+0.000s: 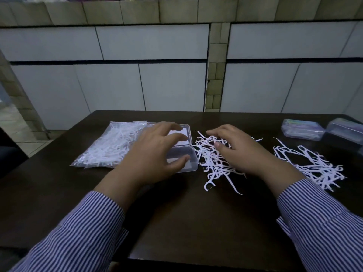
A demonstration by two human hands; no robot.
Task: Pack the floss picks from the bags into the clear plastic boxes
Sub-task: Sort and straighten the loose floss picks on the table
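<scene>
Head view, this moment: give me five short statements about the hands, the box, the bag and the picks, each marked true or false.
1. The clear plastic box under the left hand has its lid open. True.
2. The bag of floss picks lies to the right of that box. False: it lies to the box's left.
3. The right hand is over a loose pile of floss picks on the table. True.
4. All loose picks are in one pile. False: a second pile lies further right.
5. The closed boxes sit at the table's near left corner. False: they are at the far right.
</scene>
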